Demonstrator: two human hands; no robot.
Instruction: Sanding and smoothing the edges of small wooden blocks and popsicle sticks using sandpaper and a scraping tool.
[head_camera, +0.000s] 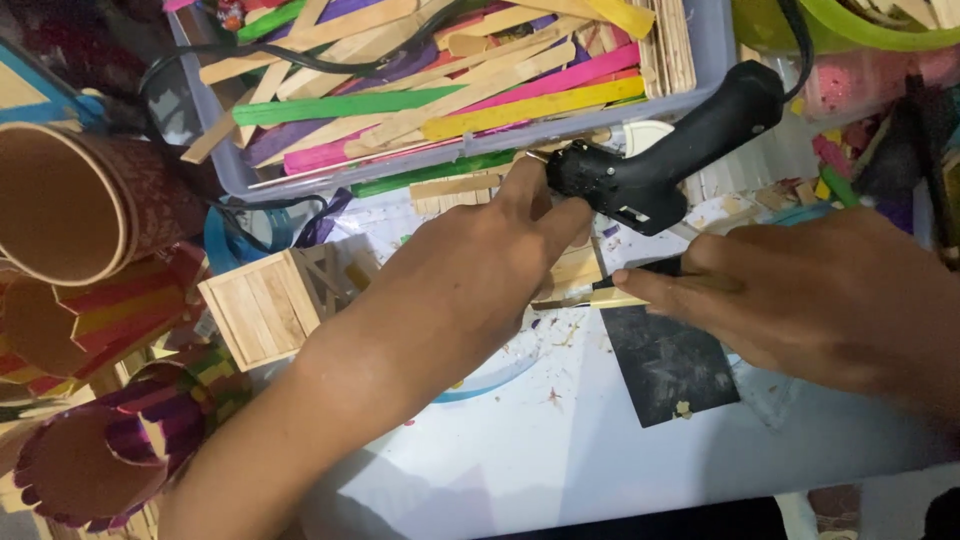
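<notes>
Left hand presses wooden sticks; right hand grips seemingly a knife, crowded by glue gun.

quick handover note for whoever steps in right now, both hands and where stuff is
Left hand: fingers pressed down on a pale wooden stick piece on the white table.
Right hand: grips a small black-handled tool against that piece.
Black glue gun lies just behind, unheld.
Grey tray of coloured craft sticks at the back; small wooden slat box to the left.
Done and left: cannot tell.
</notes>
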